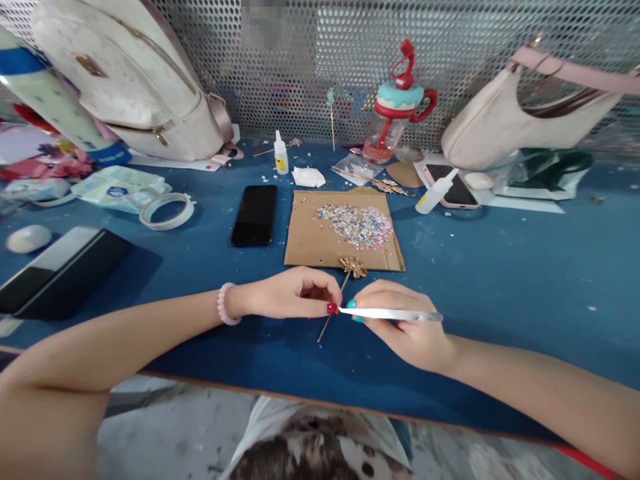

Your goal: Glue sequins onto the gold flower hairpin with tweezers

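My left hand (pixel 295 295), with a pink bead bracelet at its wrist, has its thumb and fingers closed around a thin gold stick. That stick is topped by a gold flower (pixel 353 267), so it looks like a hairpin; it slants with the flower end up, over the cardboard's near edge. In my right hand (pixel 407 323) is a pair of silver-white tweezers (pixel 395 313), gripped between thumb and fingers. Their tip meets my left thumb's red nail; anything pinched there is too small to make out. Beyond both hands, multicoloured sequins or rhinestones (pixel 357 225) lie spread on the cardboard (pixel 305 240).
A black phone (pixel 254 217) lies left of the cardboard. Small glue bottles (pixel 281 155) and a tape roll (pixel 167 212) are around it. Behind stand a backpack (pixel 145 87), a red-and-blue cup (pixel 393 113) and a handbag (pixel 493 127) against the perforated metal panel (pixel 210 40).
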Tool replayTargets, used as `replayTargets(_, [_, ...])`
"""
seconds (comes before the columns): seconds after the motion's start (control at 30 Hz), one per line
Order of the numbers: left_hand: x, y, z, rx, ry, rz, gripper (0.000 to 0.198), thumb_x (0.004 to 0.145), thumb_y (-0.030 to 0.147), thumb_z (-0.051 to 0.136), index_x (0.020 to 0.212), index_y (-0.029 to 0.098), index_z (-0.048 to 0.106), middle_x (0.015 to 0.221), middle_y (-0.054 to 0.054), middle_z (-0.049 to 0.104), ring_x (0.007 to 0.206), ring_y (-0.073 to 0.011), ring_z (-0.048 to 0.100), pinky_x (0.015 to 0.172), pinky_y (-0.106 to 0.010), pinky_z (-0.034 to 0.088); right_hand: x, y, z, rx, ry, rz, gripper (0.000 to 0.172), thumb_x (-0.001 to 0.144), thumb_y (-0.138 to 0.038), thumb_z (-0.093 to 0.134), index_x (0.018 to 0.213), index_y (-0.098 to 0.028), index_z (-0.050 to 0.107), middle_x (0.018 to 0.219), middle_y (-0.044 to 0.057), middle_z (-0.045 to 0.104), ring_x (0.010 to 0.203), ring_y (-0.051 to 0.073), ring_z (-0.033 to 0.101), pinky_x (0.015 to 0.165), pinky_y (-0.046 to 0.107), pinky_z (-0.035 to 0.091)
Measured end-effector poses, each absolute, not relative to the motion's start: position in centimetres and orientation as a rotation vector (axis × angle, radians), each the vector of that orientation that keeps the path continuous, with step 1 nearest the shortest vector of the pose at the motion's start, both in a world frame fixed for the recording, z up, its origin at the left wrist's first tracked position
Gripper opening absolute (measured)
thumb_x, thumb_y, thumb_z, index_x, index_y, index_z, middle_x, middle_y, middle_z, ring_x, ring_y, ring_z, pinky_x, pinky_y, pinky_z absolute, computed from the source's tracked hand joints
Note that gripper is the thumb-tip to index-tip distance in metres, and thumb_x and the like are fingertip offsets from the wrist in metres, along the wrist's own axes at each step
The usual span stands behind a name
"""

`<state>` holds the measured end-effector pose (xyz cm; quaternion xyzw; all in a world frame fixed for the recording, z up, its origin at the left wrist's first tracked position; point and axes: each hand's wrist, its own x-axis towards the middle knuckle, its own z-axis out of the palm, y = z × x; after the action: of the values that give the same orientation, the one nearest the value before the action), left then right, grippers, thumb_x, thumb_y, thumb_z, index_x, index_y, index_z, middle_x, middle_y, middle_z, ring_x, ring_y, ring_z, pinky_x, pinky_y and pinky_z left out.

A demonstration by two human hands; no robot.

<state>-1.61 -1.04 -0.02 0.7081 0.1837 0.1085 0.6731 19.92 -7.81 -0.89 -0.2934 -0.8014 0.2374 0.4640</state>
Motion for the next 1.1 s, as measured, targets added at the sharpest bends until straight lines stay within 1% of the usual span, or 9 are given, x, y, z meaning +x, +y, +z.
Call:
replayTargets(0.2, [-1.67,-0.92,0.05,1.607,0.395,0.233,0.010,0.086,0.024,0.059,0.085,0.014,0.059,0.075,0.001,0.055,0.062,-0.0073,0.046,0.059,-0.018,0.038,19.87,-7.89,-0.44,-0.703,-1.993,0.554,0.013,0.085,-0.008,0.058,0.092,-0.016,0.065,0.082,0.005,0.068,0.074,0.012,0.064,0.064,0.023,0.054])
replayTargets(0.47, [-1.71,-0.78,-0.04,1.620,0.372,0.225,0.010,0.088,0.023,0.058,0.085,0.013,0.059,0.073,0.002,0.053,0.061,-0.0067,0.045,0.058,-0.017,0.037,20.07,-7.69,-0.48,-0.676,-2.058,0.494,0.011,0.089,-0.014,0.056,0.093,-0.018,0.065,0.083,0.005,0.068,0.075,0.013,0.065,0.065,0.024,0.055])
replayTargets(0.6, [-1.80,-0.81,-0.07,1.637,0.365,0.207,0.010,0.087,0.023,0.059,0.085,0.013,0.060,0.073,0.001,0.055,0.061,-0.0069,0.046,0.058,-0.017,0.038,20.18,-7.67,-0.69,-0.626,-2.067,0.488,0.011,0.089,-0.014,0.056,0.095,-0.018,0.063,0.086,0.005,0.069,0.077,0.012,0.064,0.068,0.024,0.054])
replayTargets(0.8, [-1.98,-0.74,-0.46,1.656,0.369,0.190,0.016,0.087,0.030,0.061,0.087,0.014,0.062,0.074,0.000,0.057,0.061,-0.0075,0.048,0.056,-0.017,0.039,20.23,-7.86,-0.69,-0.618,-2.059,0.484,0.012,0.089,-0.015,0.055,0.096,-0.020,0.063,0.086,0.005,0.068,0.076,0.013,0.065,0.068,0.025,0.054])
replayTargets(1.1, [-1.76,-0.77,-0.10,1.673,0.374,0.190,0.012,0.087,0.025,0.060,0.086,0.013,0.061,0.075,0.000,0.057,0.061,-0.0075,0.048,0.057,-0.017,0.040,20.30,-7.83,-0.47,-0.598,-2.072,0.465,0.012,0.090,-0.016,0.054,0.097,-0.020,0.063,0.085,0.006,0.067,0.075,0.012,0.064,0.068,0.025,0.053])
